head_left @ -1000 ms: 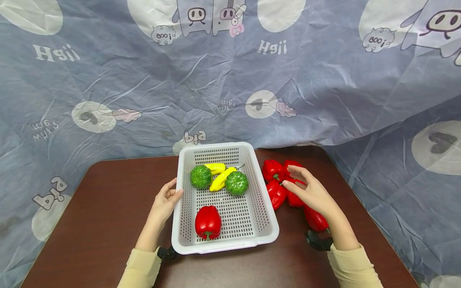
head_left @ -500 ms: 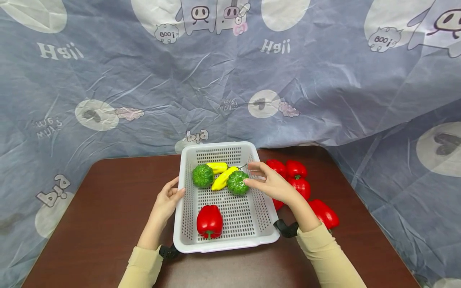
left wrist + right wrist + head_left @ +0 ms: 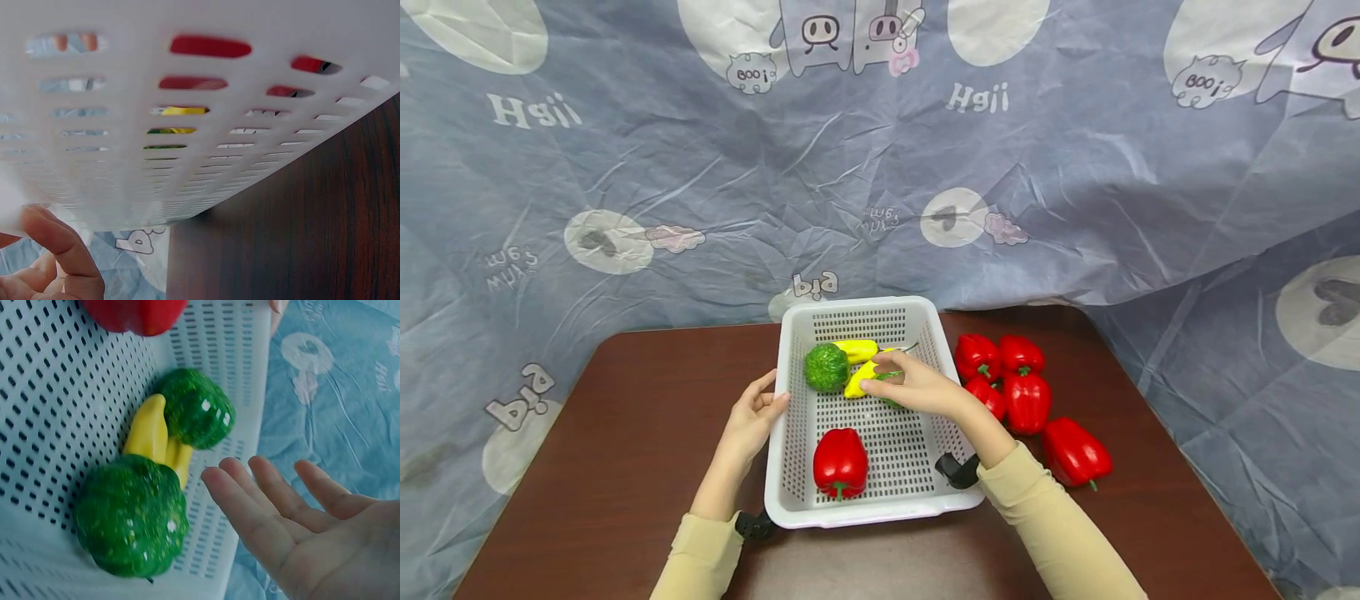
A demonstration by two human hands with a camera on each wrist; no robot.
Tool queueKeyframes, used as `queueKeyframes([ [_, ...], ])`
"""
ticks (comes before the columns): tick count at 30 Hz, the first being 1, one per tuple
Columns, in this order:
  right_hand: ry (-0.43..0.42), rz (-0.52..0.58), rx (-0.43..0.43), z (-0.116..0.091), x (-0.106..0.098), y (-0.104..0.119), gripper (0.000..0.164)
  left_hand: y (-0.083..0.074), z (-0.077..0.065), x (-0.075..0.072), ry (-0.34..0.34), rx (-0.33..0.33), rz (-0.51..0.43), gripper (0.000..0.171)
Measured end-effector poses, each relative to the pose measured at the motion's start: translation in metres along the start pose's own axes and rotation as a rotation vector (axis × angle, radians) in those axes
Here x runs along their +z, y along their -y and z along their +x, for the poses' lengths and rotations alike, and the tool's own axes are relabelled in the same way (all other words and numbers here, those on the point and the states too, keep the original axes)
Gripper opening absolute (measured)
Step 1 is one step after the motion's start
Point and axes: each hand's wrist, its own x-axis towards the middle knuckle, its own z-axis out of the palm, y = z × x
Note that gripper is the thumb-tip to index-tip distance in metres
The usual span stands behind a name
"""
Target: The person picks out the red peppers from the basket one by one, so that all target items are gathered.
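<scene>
My left hand (image 3: 749,423) grips the left rim of a white perforated basket (image 3: 880,518), thumb over the edge; its bent fingers show low in the left wrist view. My right hand (image 3: 921,388) hovers over the basket's right half with relaxed fingers and nothing in them. Beneath it sits a ribbed green pumpkin (image 3: 131,515), mostly hidden from the head view. Another green pumpkin (image 3: 826,368) lies farther left, and two yellow peppers (image 3: 859,383) lie between the pumpkins. A red bell pepper (image 3: 840,460) rests near the front left of the basket.
Several red bell peppers (image 3: 1027,402) cluster on the brown table (image 3: 647,433), right of the basket. One red bell pepper (image 3: 1077,452) lies apart, nearer the right forearm. A patterned blue-grey cloth (image 3: 737,208) hangs behind the table.
My right hand has moved left from above the red bell peppers on the table to over the basket. My left hand stays at the rim. The separate red bell pepper has shifted slightly.
</scene>
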Motion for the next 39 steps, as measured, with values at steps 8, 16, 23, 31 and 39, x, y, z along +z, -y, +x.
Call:
queueKeyframes([
  [8,0.044,-0.059,0.073,0.016,0.017,0.002,0.072,-0.001,-0.002,0.001,-0.012,0.011,0.002,0.059],
  [16,0.167,-0.112,0.147,0.027,0.036,0.005,0.078,-0.002,-0.002,0.002,-0.022,0.027,-0.016,0.057],
  [23,0.229,-0.155,0.209,0.030,0.053,0.012,0.083,-0.001,-0.001,0.002,-0.016,0.032,-0.016,0.058],
  [31,0.225,-0.130,0.293,0.030,0.069,0.018,0.076,-0.002,-0.001,0.003,-0.019,0.025,-0.015,0.058],
  [39,0.251,-0.158,0.403,0.030,0.081,0.017,0.084,-0.001,-0.001,0.003,-0.018,0.027,-0.015,0.058],
])
